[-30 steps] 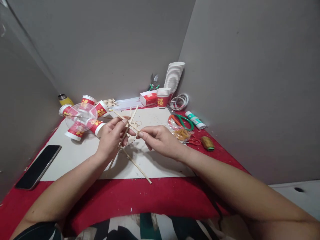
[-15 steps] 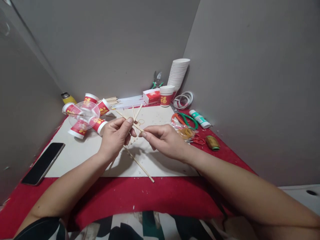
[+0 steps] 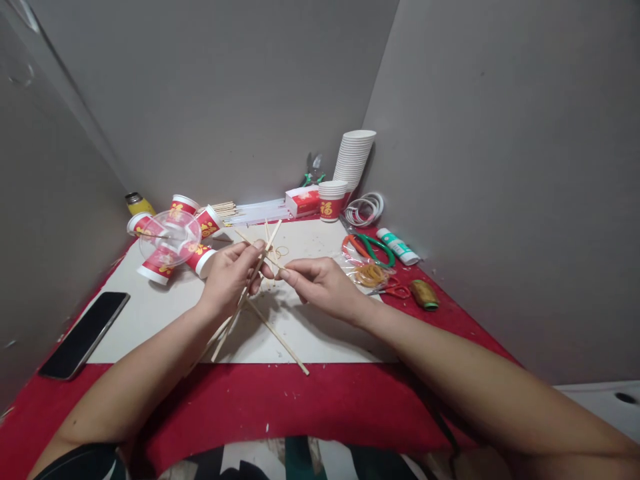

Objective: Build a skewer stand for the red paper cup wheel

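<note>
Several thin wooden sticks (image 3: 229,327) cross each other at the fingers of my left hand (image 3: 233,270), which is closed around them. Their ends fan out above and below the hand, and one stick (image 3: 280,338) slants down to the right. My right hand (image 3: 320,283) is closed in a pinch just right of the crossing. Between its thumb and index finger runs a thin straw-coloured strip (image 3: 275,264); I cannot tell whether it is a stick or a stretched rubber band. Behind the sticks a loose rubber band (image 3: 283,251) lies on the white board (image 3: 155,327).
Red paper cups joined around a clear plastic disc (image 3: 170,238) stand at left, a phone (image 3: 85,335) nearer me. At the back are a cup stack (image 3: 354,160), sticks (image 3: 223,210) and pliers (image 3: 313,170). Scissors (image 3: 375,248), bagged rubber bands (image 3: 371,274) and a thread spool (image 3: 425,295) lie right.
The sticks have turned in my left hand, and a long stick now crosses in front of its fingers. My right hand has shifted slightly left, still pinching. The view has tilted slightly upward.
</note>
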Available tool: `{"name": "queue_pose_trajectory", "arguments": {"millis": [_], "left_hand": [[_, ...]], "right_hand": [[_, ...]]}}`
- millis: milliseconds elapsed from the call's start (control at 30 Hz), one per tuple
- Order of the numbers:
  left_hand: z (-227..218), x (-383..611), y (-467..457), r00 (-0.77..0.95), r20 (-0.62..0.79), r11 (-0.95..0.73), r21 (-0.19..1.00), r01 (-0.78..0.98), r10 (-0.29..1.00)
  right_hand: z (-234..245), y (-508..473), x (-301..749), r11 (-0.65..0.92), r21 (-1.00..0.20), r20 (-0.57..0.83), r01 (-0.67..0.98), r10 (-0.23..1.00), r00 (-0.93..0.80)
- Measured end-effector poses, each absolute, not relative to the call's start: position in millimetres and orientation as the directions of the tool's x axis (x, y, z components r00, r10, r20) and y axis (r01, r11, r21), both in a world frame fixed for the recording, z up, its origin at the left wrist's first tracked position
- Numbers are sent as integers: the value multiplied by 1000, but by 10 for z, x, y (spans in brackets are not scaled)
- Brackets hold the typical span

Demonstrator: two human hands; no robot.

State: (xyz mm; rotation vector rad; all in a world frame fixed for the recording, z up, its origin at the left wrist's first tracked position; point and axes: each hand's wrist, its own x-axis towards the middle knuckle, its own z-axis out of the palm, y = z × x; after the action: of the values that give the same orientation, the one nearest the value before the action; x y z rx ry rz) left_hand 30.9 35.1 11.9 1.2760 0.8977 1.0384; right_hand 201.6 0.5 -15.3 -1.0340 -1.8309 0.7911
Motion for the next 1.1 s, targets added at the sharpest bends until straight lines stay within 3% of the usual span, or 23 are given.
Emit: {"name": "queue_pose_trajectory", "arguments": {"millis": [333,867,1100], "left_hand": [[145,251,401,415,-56,84,995,-49,908],[114,307,295,292,192,-188,981,-44,937],[115,318,294,253,183,-193,981,17,950]], "right_hand": [[-187,6,2036,428,-839,344,335,895,-282],[-148,-36,2036,455,-839,370,300,880,-299],[-165,-16,2004,383,-884,309,268,909,-280]]}}
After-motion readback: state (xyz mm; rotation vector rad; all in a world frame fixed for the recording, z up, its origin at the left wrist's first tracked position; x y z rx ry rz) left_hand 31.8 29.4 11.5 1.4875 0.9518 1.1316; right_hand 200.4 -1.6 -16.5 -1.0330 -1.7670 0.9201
